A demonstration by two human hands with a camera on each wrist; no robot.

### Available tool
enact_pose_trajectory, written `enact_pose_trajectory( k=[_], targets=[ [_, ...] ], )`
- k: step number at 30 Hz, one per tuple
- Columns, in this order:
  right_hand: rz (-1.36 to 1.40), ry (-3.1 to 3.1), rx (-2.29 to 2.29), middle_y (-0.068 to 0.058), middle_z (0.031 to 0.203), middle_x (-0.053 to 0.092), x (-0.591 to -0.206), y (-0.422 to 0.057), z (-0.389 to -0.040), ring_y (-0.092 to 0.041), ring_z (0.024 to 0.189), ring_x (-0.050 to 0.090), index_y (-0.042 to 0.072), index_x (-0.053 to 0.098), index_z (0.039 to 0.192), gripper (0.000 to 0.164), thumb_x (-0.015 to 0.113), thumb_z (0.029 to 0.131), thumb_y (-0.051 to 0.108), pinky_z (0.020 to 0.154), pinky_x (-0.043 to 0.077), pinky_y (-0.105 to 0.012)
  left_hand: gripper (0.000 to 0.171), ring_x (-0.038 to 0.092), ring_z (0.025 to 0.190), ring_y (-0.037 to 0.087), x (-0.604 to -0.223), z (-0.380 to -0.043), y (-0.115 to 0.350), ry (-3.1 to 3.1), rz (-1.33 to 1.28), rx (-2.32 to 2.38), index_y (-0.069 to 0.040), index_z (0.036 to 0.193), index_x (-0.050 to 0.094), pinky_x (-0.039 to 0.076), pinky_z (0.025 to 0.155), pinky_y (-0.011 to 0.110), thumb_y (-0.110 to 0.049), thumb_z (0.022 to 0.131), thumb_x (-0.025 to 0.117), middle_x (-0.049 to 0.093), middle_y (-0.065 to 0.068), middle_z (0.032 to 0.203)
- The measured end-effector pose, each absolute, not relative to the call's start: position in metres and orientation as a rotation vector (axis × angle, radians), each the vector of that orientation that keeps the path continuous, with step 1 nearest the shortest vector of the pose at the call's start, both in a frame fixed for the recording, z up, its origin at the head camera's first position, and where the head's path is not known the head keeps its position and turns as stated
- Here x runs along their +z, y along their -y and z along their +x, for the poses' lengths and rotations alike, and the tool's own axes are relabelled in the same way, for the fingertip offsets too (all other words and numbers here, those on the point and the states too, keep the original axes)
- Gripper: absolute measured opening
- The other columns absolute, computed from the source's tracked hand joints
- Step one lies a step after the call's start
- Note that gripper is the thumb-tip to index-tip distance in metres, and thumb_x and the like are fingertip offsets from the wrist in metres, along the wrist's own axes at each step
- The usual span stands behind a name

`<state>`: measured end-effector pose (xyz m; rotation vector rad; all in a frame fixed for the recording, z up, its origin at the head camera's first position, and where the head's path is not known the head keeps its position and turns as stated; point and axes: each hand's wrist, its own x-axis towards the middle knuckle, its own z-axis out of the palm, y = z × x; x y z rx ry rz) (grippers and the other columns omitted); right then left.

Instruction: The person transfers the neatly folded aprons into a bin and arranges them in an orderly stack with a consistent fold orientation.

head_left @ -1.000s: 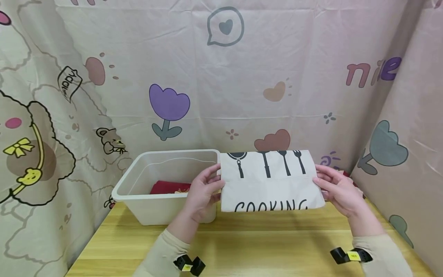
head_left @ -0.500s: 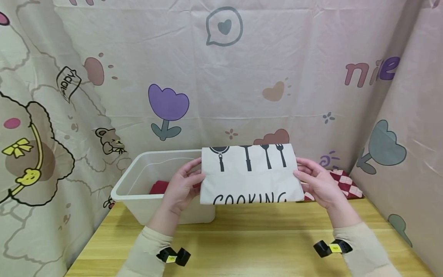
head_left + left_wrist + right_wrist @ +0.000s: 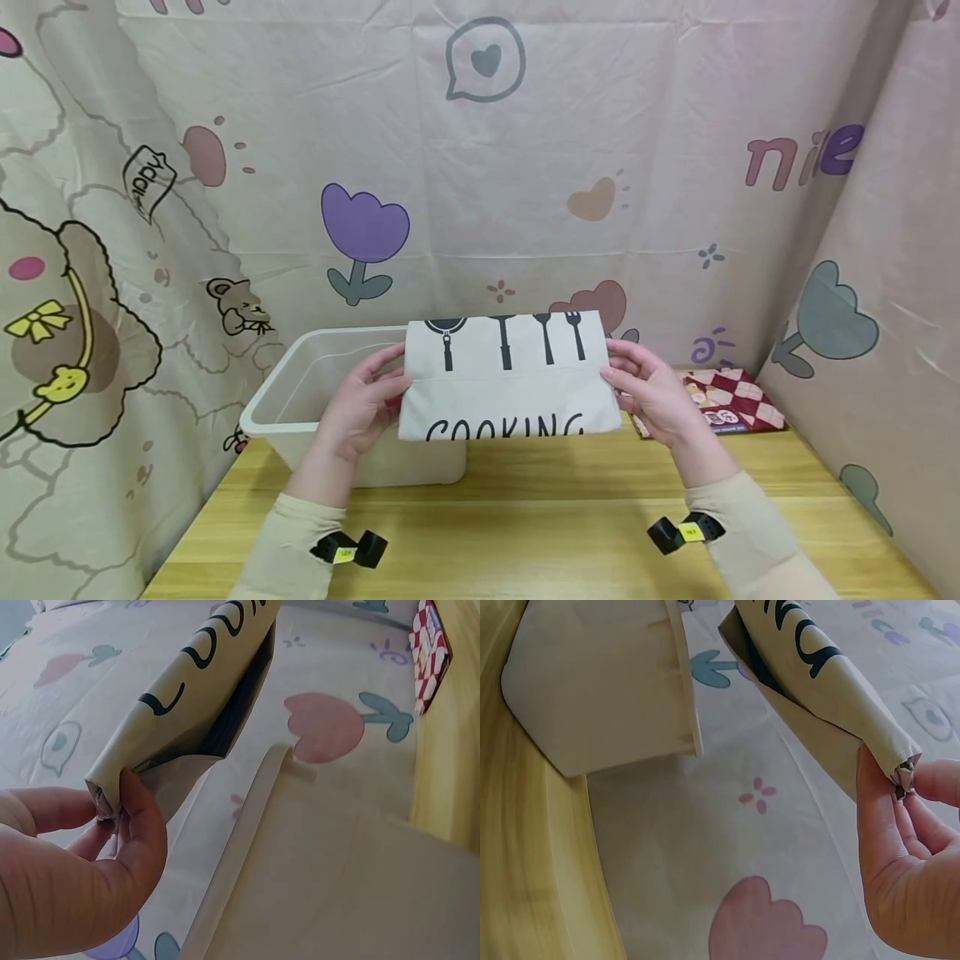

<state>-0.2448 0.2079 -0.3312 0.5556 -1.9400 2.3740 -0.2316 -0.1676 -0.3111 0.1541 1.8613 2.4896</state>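
Note:
A folded white cloth (image 3: 510,379) hangs in the air in the head view, printed with dark utensils and the word COOKING. At its left end my left hand (image 3: 363,404) pinches the folded layers between thumb and fingers. My right hand (image 3: 651,392) pinches the opposite end in the same way. Both wrist views show the layers gathered at the fingertips, and the cloth (image 3: 180,697) gapes open underneath. Behind and partly below the cloth stands a white plastic bin (image 3: 420,462), its right part hidden by the cloth and my left hand.
A red and white checked folded cloth (image 3: 742,392) with a printed label lies at the back right of the wooden table (image 3: 525,542). A patterned curtain (image 3: 480,183) hangs behind and along both sides.
Both hands have carried the white cloth leftward and slightly up, from right of the bin to partly over it. The checked cloth has come into fuller view; the red thing in the bin is now hidden.

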Motion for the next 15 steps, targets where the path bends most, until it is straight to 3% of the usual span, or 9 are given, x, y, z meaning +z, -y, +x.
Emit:
enact_pose_trajectory(
  k=[5, 15],
  targets=[
    [0.525, 1.966, 2.374, 0.0, 0.101, 0.064, -0.332, -0.193, -0.248, -0.012, 0.091, 0.065, 0.001, 0.052, 0.133, 0.037, 0.055, 0.097, -0.005, 0.075, 0.058, -0.032, 0.044, 0.067, 0.08, 0.015, -0.31, -0.232, 0.182, -1.855, 0.203, 2.484, -0.026, 0.115, 0.067, 0.054, 0.072, 0.03, 0.01, 0.094, 0.052, 0.071, -0.003, 0.095],
    [0.537, 1.992, 2.367, 0.001, 0.102, 0.064, -0.329, -0.163, -0.257, -0.012, 0.091, 0.065, -0.011, 0.038, 0.142, 0.048, 0.054, 0.097, -0.004, 0.075, 0.058, -0.034, 0.042, 0.07, 0.078, 0.014, -0.303, -0.234, 0.213, -1.893, 0.289, 2.455, -0.024, 0.118, 0.066, 0.057, 0.068, 0.032, 0.008, 0.096, 0.05, 0.074, -0.002, 0.097]
  ],
)
